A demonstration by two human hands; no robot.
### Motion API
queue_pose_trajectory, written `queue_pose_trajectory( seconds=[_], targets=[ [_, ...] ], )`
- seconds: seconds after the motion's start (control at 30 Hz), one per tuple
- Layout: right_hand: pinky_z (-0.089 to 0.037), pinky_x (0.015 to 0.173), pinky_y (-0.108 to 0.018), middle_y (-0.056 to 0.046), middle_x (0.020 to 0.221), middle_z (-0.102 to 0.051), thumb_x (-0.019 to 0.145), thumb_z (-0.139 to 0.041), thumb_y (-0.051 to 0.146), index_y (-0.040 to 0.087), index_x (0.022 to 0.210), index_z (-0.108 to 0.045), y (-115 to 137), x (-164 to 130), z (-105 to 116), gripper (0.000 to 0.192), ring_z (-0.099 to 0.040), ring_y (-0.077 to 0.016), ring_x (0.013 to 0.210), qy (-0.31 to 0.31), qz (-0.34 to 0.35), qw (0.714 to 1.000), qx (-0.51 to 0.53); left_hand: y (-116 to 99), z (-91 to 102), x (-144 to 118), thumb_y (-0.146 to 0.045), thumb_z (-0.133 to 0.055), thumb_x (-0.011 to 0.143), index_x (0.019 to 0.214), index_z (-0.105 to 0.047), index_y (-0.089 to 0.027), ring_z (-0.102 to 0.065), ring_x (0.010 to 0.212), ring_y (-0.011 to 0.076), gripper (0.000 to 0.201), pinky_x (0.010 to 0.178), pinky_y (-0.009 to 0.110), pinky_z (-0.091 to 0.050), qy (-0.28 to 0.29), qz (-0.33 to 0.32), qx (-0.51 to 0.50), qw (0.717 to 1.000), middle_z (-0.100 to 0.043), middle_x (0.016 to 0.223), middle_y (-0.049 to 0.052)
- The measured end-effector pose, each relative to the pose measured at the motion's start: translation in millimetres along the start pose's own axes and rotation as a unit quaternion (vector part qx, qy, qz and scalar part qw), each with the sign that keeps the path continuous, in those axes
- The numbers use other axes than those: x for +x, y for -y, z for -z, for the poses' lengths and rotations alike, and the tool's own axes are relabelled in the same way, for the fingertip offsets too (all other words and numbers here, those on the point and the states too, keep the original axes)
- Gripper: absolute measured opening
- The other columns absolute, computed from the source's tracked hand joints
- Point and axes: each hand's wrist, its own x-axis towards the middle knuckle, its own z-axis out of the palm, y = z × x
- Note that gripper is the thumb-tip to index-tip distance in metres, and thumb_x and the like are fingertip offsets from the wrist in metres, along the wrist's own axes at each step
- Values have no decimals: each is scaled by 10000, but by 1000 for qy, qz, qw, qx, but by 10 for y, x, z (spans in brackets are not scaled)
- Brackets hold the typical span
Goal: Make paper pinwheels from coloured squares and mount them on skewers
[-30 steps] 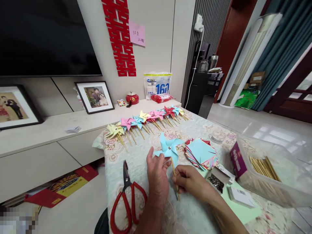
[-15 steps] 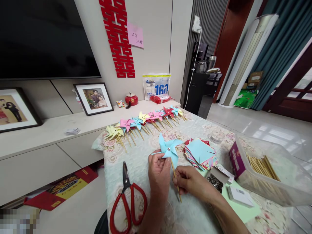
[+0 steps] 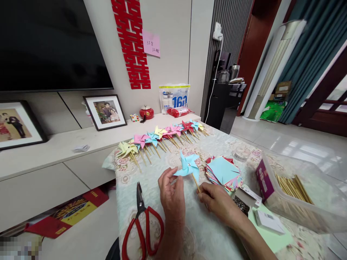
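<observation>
A light blue paper pinwheel on a thin wooden stick is raised just above the flowered tablecloth. My right hand pinches the lower end of the stick. My left hand has its fingertips on the pinwheel's left blade. A silver pin shows at the pinwheel's centre.
A row of several finished pinwheels lies along the table's far edge. A stack of coloured paper squares sits right of the hands, red scissors at the left. A clear tub of sticks, a box of pins and a small glass dish stand at right.
The pinwheel has tilted and moved slightly away from me, its stick now slanting more. My left hand shifted from the hub to the left blade.
</observation>
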Motion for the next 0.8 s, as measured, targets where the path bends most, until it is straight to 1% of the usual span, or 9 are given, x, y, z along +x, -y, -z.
queue_pose_trajectory(
  seconds=[0.07,0.13,0.23,0.3,0.43,0.5,0.6,0.7,0.8],
  targets=[
    [-327,610,-257,-5,709,-632,878,-476,214,207,712,-534,5,-8,50,176,-561,-167,678,-23,-9,998,-55,23,28,29,-348,-698,778,1109,-699,-185,-671,921,218,369,837,339,-536,-23,38,-6,999,-681,1098,89],
    [-326,618,-265,-13,731,-648,911,-453,237,208,734,-547,2,-16,85,202,-574,-177,693,-34,-17,996,-85,42,40,51,-386,-678,808,1119,-694,-176,-672,1011,248,376,901,373,-514,-23,70,-32,997,-714,1092,100],
    [-333,626,-271,-26,749,-660,930,-439,236,209,746,-570,-24,-17,114,227,-599,-188,707,-41,-18,992,-115,45,33,64,-428,-694,812,1080,-708,-157,-653,1132,285,381,985,423,-471,23,111,-102,988,-715,1191,144],
    [-339,635,-274,-36,767,-666,937,-431,222,209,754,-587,-47,-13,122,241,-616,-196,722,-47,-16,989,-139,31,17,60,-440,-737,782,1095,-711,-150,-662,1136,300,427,1009,450,-460,55,136,-146,978,-720,1203,160],
    [-347,653,-272,-45,810,-683,939,-438,198,213,787,-625,-66,-4,124,241,-647,-206,762,-54,-20,983,-176,14,-14,48,-394,-817,709,1128,-717,-156,-650,1174,298,492,1058,439,-440,75,145,-193,967,-742,1188,136],
    [-350,654,-271,-45,811,-686,941,-449,208,216,792,-639,-62,-2,119,242,-653,-206,760,-53,-19,981,-184,22,-20,48,-370,-830,694,1132,-718,-155,-663,1153,294,500,1048,435,-452,83,154,-202,964,-755,1161,126],
    [-358,660,-270,-50,817,-697,940,-460,220,218,804,-663,-54,-2,112,244,-665,-213,776,-48,-15,982,-185,41,-19,52,-345,-841,676,1132,-717,-146,-708,1052,286,513,992,437,-491,85,174,-215,957,-779,1086,119],
    [-369,669,-271,-55,827,-706,935,-459,227,221,823,-682,-56,-3,108,249,-673,-218,792,-46,-14,983,-179,37,-19,59,-336,-850,655,1101,-727,-141,-725,986,275,501,948,419,-515,76,182,-224,954,-789,1036,114],
    [-383,678,-276,-58,832,-709,929,-446,246,226,838,-685,-71,-6,106,257,-670,-224,795,-54,-11,985,-162,14,-23,64,-340,-839,664,1058,-742,-142,-716,987,266,452,895,382,-530,58,186,-219,956,-777,1064,121]
  ],
)
